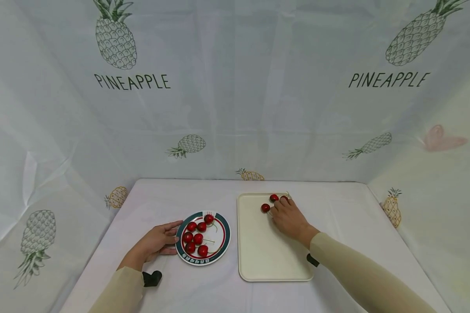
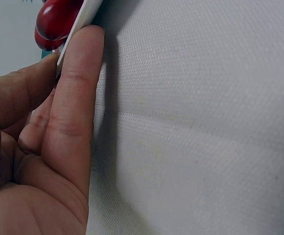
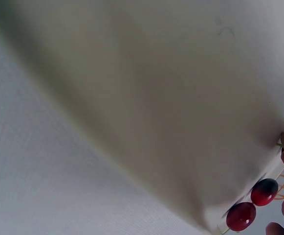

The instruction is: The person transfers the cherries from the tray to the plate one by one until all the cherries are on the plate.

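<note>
My left hand [image 1: 156, 241] grips the near-left rim of a round plate [image 1: 227, 237] with a dark green border. In the left wrist view its thumb lies on the rim and a finger [image 2: 76, 78] lies along the underside. Several red cherries [image 1: 198, 239] with stems sit on the plate. Over the far end of a cream tray [image 1: 274, 256], my right hand [image 1: 290, 217] reaches down with curled fingers. Its fingertips pinch at the stem of a cherry [image 1: 265, 208]. Two more cherries, one dark red [image 1: 273, 198] and one partly covered [image 1: 284, 198], lie beside the fingers.
Both plate and tray stand on a white-covered table [image 1: 352, 226], with a narrow strip of cloth between them. White curtains [image 1: 258, 100] printed with pineapples enclose the back and sides. The tray has a low raised rim.
</note>
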`<state>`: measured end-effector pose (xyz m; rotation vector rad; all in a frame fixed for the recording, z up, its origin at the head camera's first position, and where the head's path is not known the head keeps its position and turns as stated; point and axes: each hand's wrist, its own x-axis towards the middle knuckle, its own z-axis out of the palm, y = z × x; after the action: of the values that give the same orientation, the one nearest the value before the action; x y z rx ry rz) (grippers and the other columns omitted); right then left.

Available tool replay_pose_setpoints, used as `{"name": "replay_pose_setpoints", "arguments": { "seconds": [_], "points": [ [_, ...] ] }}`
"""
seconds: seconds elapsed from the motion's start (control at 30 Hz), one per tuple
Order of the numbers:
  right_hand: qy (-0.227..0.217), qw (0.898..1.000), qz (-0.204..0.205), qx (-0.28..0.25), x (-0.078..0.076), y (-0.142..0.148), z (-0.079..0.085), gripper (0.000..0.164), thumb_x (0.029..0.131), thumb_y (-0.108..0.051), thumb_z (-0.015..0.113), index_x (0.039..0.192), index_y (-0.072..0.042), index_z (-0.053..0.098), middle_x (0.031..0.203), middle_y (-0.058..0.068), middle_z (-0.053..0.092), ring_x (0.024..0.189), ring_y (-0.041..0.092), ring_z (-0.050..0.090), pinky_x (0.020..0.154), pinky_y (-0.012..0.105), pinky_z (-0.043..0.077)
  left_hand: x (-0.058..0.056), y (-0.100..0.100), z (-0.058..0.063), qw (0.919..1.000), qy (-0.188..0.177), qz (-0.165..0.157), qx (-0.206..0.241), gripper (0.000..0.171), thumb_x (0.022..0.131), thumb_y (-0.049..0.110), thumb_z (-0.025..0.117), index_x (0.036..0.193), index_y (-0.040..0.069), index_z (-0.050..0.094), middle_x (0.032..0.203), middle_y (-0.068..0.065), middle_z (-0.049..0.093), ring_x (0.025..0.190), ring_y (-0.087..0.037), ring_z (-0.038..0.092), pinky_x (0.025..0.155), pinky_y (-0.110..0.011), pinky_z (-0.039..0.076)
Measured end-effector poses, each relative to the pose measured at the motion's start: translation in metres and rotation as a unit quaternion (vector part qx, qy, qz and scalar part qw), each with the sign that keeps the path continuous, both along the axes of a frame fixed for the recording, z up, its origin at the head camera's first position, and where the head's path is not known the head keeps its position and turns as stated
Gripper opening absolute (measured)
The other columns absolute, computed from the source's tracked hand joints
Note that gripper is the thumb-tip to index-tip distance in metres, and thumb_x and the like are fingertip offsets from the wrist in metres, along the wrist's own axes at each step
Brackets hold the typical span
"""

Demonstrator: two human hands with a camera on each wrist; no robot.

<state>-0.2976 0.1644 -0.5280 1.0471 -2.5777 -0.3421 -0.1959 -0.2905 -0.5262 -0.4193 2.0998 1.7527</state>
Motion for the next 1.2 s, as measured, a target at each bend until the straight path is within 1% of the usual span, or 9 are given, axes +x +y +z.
{"name": "replay_pose_setpoints", "arguments": {
  "seconds": [0.07,0.13,0.2,0.33,0.47,0.53,0.73,0.93,1.2],
  "points": [
    [-0.002,1.0,-0.002,0.01,-0.001,-0.001,-0.001,0.021,0.1,-0.024,0.072,0.101,-0.004,0.065,0.096,0.011,0.059,0.095,0.031,0.049,0.083,0.044,0.046,0.0,0.0,0.0,1.0,0.001,0.001,0.002,0.06,0.102,-0.001,0.063,0.158,0.016,0.05,0.162,-0.025,0.045,0.1,-0.025,0.076,0.081,-0.044,0.067],
    [-0.002,1.0,-0.001,0.017,-0.001,-0.001,-0.001,0.018,0.101,-0.021,0.071,0.1,-0.004,0.066,0.095,0.01,0.058,0.094,0.03,0.049,0.082,0.043,0.046,0.0,0.0,0.0,1.0,0.003,-0.007,0.002,0.061,0.102,-0.001,0.062,0.159,0.015,0.048,0.162,-0.026,0.043,0.101,-0.025,0.076,0.082,-0.044,0.067],
    [-0.003,1.0,0.0,0.02,-0.001,-0.002,-0.001,0.014,0.101,-0.018,0.07,0.098,-0.005,0.066,0.093,0.009,0.057,0.093,0.03,0.048,0.08,0.042,0.044,0.0,0.0,0.0,1.0,0.002,-0.004,0.005,0.06,0.102,-0.001,0.062,0.159,0.015,0.049,0.163,-0.026,0.043,0.1,-0.025,0.076,0.082,-0.043,0.067],
    [-0.002,1.0,0.006,0.011,-0.002,-0.002,0.0,0.011,0.1,-0.014,0.069,0.098,-0.004,0.066,0.094,0.01,0.058,0.094,0.031,0.048,0.081,0.043,0.044,0.001,0.001,0.001,1.0,0.002,-0.003,0.004,0.059,0.103,-0.001,0.062,0.159,0.015,0.049,0.162,-0.026,0.044,0.101,-0.025,0.076,0.082,-0.044,0.067],
    [0.018,1.0,0.015,-0.017,-0.003,-0.002,0.003,0.013,0.1,-0.015,0.07,0.099,-0.003,0.065,0.097,0.011,0.06,0.095,0.032,0.049,0.083,0.044,0.047,0.002,0.001,0.0,1.0,0.002,0.002,-0.003,0.06,0.102,-0.001,0.062,0.158,0.016,0.05,0.161,-0.025,0.045,0.099,-0.025,0.076,0.082,-0.044,0.067],
    [0.03,0.999,0.016,-0.025,-0.003,-0.002,0.005,0.014,0.1,-0.016,0.07,0.099,-0.004,0.063,0.097,0.01,0.059,0.093,0.031,0.048,0.081,0.043,0.047,0.002,0.001,0.0,1.0,0.002,0.004,-0.004,0.06,0.102,-0.001,0.063,0.158,0.016,0.05,0.161,-0.025,0.046,0.098,-0.025,0.077,0.081,-0.044,0.067],
    [0.053,0.998,0.017,-0.027,-0.003,-0.003,0.01,0.017,0.1,-0.019,0.069,0.096,-0.006,0.059,0.093,0.006,0.056,0.09,0.028,0.047,0.078,0.039,0.044,0.002,0.001,0.001,1.0,0.002,0.004,-0.001,0.06,0.102,-0.002,0.062,0.158,0.016,0.05,0.161,-0.025,0.046,0.099,-0.025,0.077,0.082,-0.044,0.067],
    [0.059,0.997,0.033,-0.046,-0.002,-0.008,0.015,0.016,0.1,-0.016,0.069,0.094,-0.006,0.059,0.095,0.008,0.059,0.092,0.029,0.051,0.08,0.039,0.046,0.002,0.0,0.0,1.0,0.006,0.002,-0.002,0.06,0.102,-0.002,0.063,0.158,0.014,0.05,0.161,-0.026,0.045,0.099,-0.025,0.077,0.081,-0.044,0.067],
    [0.06,0.996,0.044,-0.049,0.0,-0.02,0.02,0.021,0.1,-0.017,0.068,0.086,-0.01,0.053,0.087,0.004,0.052,0.089,0.026,0.049,0.078,0.037,0.042,0.002,0.0,-0.001,1.0,0.006,0.004,-0.005,0.06,0.102,-0.002,0.063,0.158,0.015,0.05,0.16,-0.025,0.047,0.098,-0.025,0.077,0.081,-0.044,0.067]
  ]
}}
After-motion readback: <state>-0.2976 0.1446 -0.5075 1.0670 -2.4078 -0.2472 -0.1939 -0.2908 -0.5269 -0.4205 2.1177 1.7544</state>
